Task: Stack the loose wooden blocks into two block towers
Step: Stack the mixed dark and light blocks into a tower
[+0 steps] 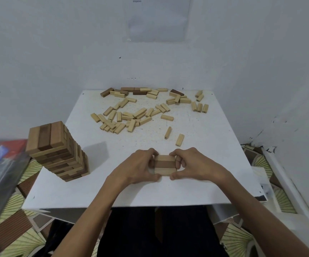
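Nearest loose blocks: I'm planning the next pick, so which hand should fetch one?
Probably the right hand. Both hands grip the three-block layer, but the nearest loose blocks lie just beyond the right hand; the left hand sits farther off, toward the finished tower.

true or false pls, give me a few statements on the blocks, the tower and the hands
1. A tall tower stands at the left of the table. True.
2. The left hand and right hand both grip a row of three blocks. True.
3. All three blocks in the row are dark. False: one brown block lies between two light ones.
4. The loose blocks lie along the near edge. False: most lie on the far half of the table.
5. The tower touches the row. False: bare table shows between them.
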`<action>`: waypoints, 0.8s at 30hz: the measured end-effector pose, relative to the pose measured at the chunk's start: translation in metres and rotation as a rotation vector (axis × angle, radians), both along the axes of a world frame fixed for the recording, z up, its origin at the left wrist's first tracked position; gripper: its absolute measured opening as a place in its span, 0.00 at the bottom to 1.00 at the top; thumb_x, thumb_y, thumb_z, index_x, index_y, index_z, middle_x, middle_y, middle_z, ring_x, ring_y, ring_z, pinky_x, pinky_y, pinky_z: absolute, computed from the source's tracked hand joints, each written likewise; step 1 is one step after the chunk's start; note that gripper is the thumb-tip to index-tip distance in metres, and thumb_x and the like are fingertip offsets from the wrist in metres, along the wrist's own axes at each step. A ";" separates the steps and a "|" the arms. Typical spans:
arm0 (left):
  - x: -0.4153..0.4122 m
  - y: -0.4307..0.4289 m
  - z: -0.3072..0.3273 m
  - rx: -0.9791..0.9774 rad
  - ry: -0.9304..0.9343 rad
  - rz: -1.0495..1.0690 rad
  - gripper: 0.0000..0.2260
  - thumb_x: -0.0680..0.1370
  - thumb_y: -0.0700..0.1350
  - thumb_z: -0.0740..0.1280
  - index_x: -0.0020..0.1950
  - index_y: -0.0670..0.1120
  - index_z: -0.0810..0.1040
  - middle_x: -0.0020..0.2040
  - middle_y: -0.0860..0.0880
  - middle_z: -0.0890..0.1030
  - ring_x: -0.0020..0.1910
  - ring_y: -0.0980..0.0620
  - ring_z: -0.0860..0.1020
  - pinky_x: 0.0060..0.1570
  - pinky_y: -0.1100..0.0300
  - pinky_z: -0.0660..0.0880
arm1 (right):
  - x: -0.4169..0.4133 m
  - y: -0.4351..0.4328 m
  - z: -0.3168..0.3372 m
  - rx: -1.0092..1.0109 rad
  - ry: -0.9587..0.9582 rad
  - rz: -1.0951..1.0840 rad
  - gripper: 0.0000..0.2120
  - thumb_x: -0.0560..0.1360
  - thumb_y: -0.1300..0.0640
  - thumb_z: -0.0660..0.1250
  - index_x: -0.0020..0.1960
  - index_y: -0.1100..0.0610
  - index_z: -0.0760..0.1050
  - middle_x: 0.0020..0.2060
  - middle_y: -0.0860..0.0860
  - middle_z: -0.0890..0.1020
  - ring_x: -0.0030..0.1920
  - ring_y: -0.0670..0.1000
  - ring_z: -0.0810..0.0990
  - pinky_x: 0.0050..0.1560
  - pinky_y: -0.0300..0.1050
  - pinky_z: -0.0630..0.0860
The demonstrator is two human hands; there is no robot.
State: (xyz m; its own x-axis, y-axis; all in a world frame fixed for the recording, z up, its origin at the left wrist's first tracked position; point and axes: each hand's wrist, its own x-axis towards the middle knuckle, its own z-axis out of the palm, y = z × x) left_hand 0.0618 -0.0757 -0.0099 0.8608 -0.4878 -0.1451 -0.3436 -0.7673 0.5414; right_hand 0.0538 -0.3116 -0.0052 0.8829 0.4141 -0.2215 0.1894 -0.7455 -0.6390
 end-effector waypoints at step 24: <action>0.002 0.022 0.064 -0.249 -0.225 0.005 0.27 0.65 0.64 0.73 0.61 0.55 0.78 0.62 0.61 0.75 0.63 0.59 0.70 0.60 0.64 0.68 | -0.001 -0.008 0.049 0.260 -0.319 0.019 0.28 0.68 0.47 0.77 0.66 0.46 0.72 0.69 0.36 0.69 0.69 0.44 0.71 0.58 0.38 0.71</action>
